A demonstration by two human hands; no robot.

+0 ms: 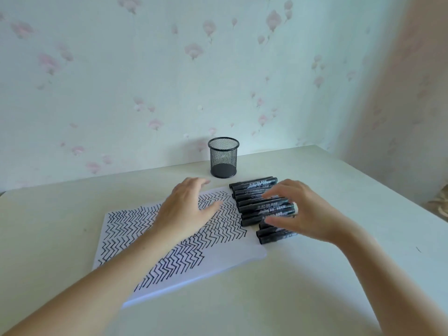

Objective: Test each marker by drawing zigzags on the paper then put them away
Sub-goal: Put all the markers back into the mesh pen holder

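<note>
My left hand (188,209) lies flat over the paper (232,257), fingers straight and a little spread, pointing toward one o'clock, with nothing in its grasp. My thumb reaches out to the right across the inked lines. Whether my palm presses the sheet or floats just above it, I cannot tell.

My right hand (299,212) is over the markers (254,204), fingers spread and loosely bent, tips angled toward nine o'clock. The fingertips sit at the right ends of the middle barrels, and the thumb lies low near the closest pair. I do not see my fingers wrapped round any single barrel, and the blur keeps me from saying whether they truly touch.

The markers are black, capped, and lie side by side in a row just off the paper's right edge, at about three o'clock from the sheet's middle. The row runs from twelve toward six o'clock, each barrel lying crosswise. The nearest two sit shifted slightly to the right of the rest.

The paper is a white sheet, turned at an angle on the pale table (339,275), covered across most of its face with rows of black zigzags; its near right part is bare.

A black mesh pen holder (223,157) stands upright at twelve o'clock from the markers, near the wall (145,81), with no marker showing in it.
</note>
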